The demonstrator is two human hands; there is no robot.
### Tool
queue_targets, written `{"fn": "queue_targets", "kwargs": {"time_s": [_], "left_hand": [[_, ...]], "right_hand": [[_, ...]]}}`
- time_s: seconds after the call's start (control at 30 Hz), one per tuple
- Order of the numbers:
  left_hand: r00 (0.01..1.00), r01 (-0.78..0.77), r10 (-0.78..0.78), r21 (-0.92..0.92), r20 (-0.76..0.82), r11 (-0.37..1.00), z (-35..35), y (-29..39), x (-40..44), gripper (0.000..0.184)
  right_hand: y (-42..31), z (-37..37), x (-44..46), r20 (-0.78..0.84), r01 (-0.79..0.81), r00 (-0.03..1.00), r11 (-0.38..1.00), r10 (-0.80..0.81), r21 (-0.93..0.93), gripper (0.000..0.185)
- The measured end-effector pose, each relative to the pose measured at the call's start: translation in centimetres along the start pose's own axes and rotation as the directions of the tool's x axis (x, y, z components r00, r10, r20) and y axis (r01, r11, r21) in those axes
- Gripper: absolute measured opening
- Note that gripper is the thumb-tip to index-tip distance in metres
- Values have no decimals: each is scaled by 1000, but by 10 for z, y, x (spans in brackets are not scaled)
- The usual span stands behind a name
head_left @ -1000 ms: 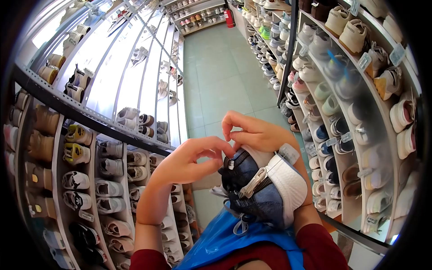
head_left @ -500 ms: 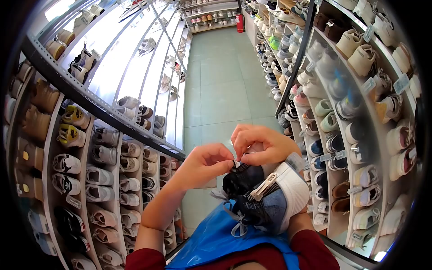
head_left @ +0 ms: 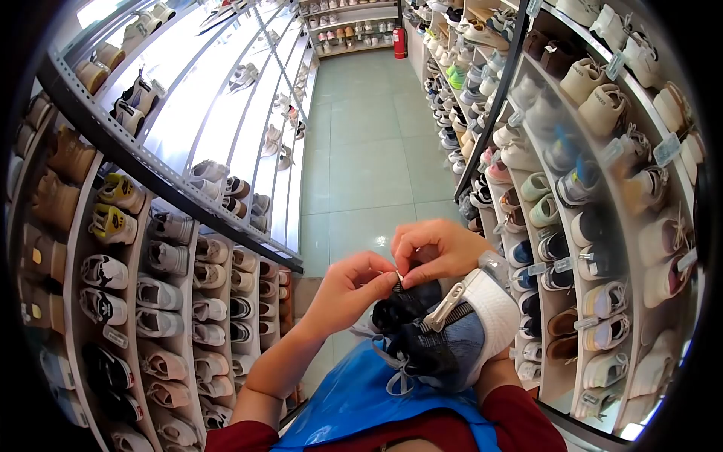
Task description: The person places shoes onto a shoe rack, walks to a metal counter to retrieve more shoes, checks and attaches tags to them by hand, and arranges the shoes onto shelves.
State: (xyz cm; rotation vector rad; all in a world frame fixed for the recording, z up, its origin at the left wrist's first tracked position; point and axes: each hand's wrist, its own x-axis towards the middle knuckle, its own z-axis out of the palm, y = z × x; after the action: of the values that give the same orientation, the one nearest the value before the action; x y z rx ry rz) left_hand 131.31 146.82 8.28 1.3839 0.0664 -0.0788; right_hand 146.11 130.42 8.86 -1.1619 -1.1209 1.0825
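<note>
A pair of blue, black and white sneakers rests against my blue apron (head_left: 331, 399) and right forearm. The nearer sneaker (head_left: 489, 324) has grey laces, a thick white sole and a big cream zipper pull (head_left: 449, 307) on its side. Behind it, the farther sneaker (head_left: 393, 315) is partly covered by my hands. My left hand (head_left: 354, 290) pinches a small pale bit at the end of a dark zipper-like strip on that farther sneaker. My right hand (head_left: 440, 250) meets it there, thumb and forefinger closed on the same spot. The exact piece between the fingertips is too small to tell.
Shelves of shoes line both sides; several grey sneakers (head_left: 160, 309) stand on the left and beige ones (head_left: 602, 105) on the right. A metal rack post (head_left: 489, 105) rises at right. The tiled aisle (head_left: 361, 151) runs to a red fire extinguisher (head_left: 399, 43).
The view has shifted slightly. Both hands stay pinched together at the farther sneaker's strip, with the fingers a little lower and small changes in their grip.
</note>
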Motion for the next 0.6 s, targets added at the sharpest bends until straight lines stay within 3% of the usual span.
{"fn": "queue_targets", "kwargs": {"time_s": [0.37, 0.6], "left_hand": [[994, -73, 86, 165, -72, 984, 13, 1, -2, 9], [993, -75, 84, 107, -78, 991, 13, -5, -2, 9]], "right_hand": [[-4, 1, -10, 18, -28, 999, 1000, 29, -8, 12], [-3, 6, -13, -3, -7, 1000, 1000, 7, -14, 8]]}}
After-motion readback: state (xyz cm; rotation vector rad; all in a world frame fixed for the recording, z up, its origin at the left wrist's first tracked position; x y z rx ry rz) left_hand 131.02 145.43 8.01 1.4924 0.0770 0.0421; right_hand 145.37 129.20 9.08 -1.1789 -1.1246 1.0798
